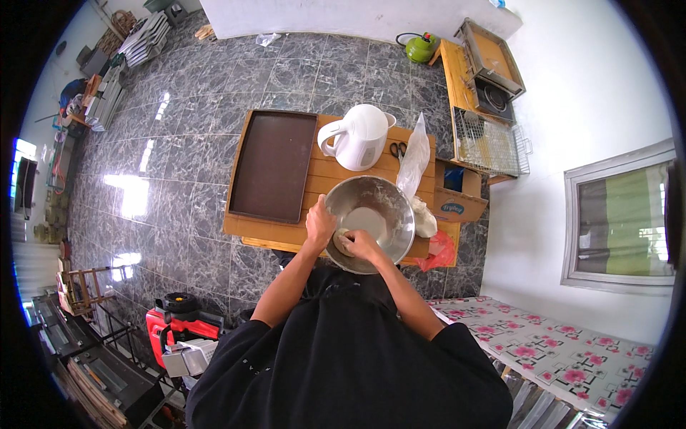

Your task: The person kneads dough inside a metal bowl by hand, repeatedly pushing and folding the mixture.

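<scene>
A round stainless-steel mixing bowl (371,222) sits at the near right corner of a low wooden slatted desk (314,175). The person's left hand (319,223) rests on the bowl's rim at 9 o'clock, fingers curled closed over the edge. The right hand (359,244) is inside the bowl at 6 o'clock, fingers bent down onto a pale lump of dough (344,239) lying against the bowl's near wall; whether they grip it or only press it cannot be told. The bowl's floor shows a pale floury patch.

At 12 o'clock from the bowl, just beside it, stands a white plastic electric kettle (357,136), handle toward 9 o'clock. At 10 o'clock lies a dark brown rectangular baking tray (274,166), covering the left half of the desk. At 2 o'clock a clear plastic bag (414,161) stands upright, touching the bowl's rim, with black-handled scissors (398,149) behind it. A red plastic bag (441,252) lies at 4 o'clock beside the desk.
</scene>
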Action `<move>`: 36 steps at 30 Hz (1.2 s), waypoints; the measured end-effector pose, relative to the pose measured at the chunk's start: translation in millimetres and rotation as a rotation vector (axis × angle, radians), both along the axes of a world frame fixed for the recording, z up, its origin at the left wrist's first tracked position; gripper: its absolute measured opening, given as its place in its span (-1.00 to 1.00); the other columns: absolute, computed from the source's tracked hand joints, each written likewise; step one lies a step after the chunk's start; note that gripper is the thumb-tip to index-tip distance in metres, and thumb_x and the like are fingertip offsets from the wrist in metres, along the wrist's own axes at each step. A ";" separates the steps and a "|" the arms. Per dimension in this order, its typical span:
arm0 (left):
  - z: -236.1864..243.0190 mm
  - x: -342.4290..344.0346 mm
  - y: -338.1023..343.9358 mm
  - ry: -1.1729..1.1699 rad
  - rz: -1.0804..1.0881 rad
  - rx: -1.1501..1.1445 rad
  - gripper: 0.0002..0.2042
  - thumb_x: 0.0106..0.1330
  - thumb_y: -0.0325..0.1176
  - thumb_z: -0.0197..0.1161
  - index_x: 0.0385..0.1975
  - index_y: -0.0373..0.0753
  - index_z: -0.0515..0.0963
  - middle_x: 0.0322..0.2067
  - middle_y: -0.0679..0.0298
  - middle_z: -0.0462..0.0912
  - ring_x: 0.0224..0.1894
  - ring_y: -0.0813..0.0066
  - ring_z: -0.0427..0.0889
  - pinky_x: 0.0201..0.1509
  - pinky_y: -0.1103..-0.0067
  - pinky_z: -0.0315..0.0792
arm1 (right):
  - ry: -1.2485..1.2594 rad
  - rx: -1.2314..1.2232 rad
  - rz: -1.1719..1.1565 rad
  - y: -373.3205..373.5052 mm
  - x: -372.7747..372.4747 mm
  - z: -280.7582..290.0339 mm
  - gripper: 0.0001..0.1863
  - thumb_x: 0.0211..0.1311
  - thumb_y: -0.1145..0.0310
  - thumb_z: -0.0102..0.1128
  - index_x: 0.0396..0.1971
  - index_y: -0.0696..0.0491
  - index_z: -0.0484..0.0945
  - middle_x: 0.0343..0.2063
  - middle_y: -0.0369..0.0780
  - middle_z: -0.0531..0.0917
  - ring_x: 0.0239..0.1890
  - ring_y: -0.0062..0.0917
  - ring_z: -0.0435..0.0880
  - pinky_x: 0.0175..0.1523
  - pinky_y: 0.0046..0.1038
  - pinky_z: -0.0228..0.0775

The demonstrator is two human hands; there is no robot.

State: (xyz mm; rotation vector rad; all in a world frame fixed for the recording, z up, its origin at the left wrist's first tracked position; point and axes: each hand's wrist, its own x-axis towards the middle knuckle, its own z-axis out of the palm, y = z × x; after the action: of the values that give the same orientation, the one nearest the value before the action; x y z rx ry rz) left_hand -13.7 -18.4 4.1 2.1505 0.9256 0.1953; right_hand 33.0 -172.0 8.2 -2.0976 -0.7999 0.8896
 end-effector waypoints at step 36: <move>10.7 -1.3 7.0 -0.012 -0.085 -0.011 -0.60 0.13 -0.47 0.13 0.03 -0.30 0.47 -0.30 -0.18 0.63 -0.19 -0.19 0.61 -0.10 0.14 0.46 | -0.879 0.115 -0.181 24.4 29.0 -89.2 -0.57 0.13 0.29 0.06 -0.90 0.11 0.54 -0.83 -0.04 0.53 -0.80 -0.19 0.54 -0.64 -0.22 0.41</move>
State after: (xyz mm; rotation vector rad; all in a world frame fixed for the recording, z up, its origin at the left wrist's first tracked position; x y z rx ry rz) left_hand -15.0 -11.4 14.7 2.1716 0.8255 0.1603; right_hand 62.0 -147.6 -81.0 -2.3893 -1.0210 -0.2258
